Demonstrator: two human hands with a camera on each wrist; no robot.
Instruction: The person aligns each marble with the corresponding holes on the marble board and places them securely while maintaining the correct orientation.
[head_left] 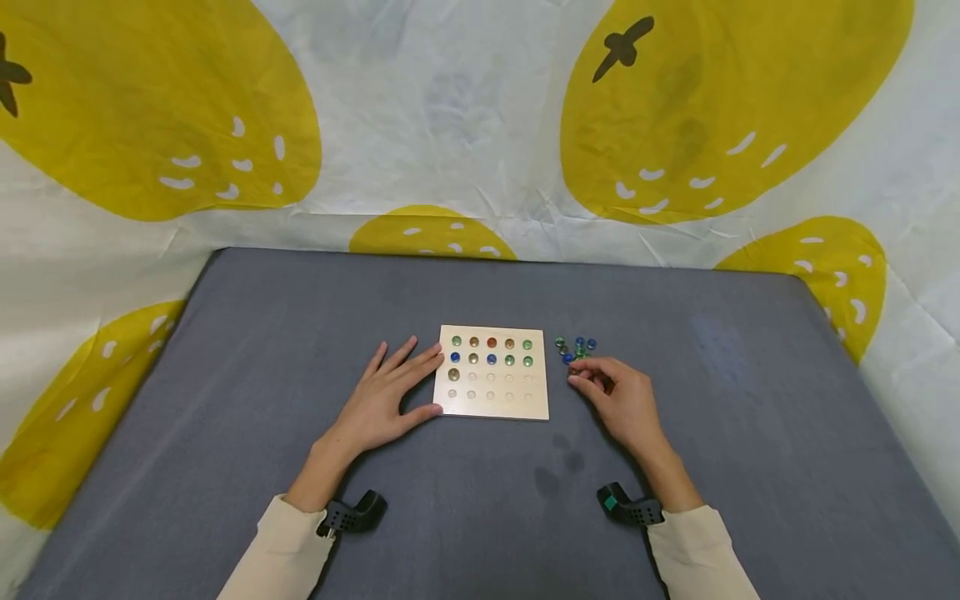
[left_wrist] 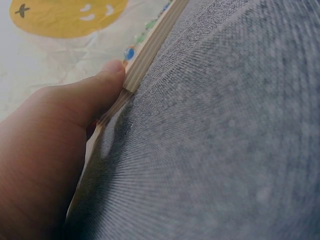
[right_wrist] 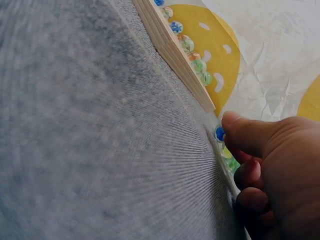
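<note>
In the head view, a wooden board [head_left: 517,408] is laid flat on a grey cloth-covered table [head_left: 480,500], between two hands that are held well apart. The board's left edge is touched by the thumb and fingertips of the left hand [head_left: 386,402], whose fingers are spread and nearly straight. The top two rows of the board are filled with set marbles [head_left: 491,359] in green, amber, red and blue; one amber marble [head_left: 453,375] is seated at the left of the third row, and pale hollows are seen in the rest. Loose marbles [head_left: 580,342], blue and green, are gathered just beyond the board's right edge. Over their near side the right hand [head_left: 622,404] is placed, thumb and forefinger brought close together; whether a marble is pinched there cannot be told. Both arms are covered by cream sleeves [head_left: 281,550]. In the left wrist view, the thumb is rested against the board's edge near a corner. In the right wrist view, a blue marble [right_wrist: 220,133] is seen right beside the thumb tip, and green ones are partly hidden by curled fingers.
</note>
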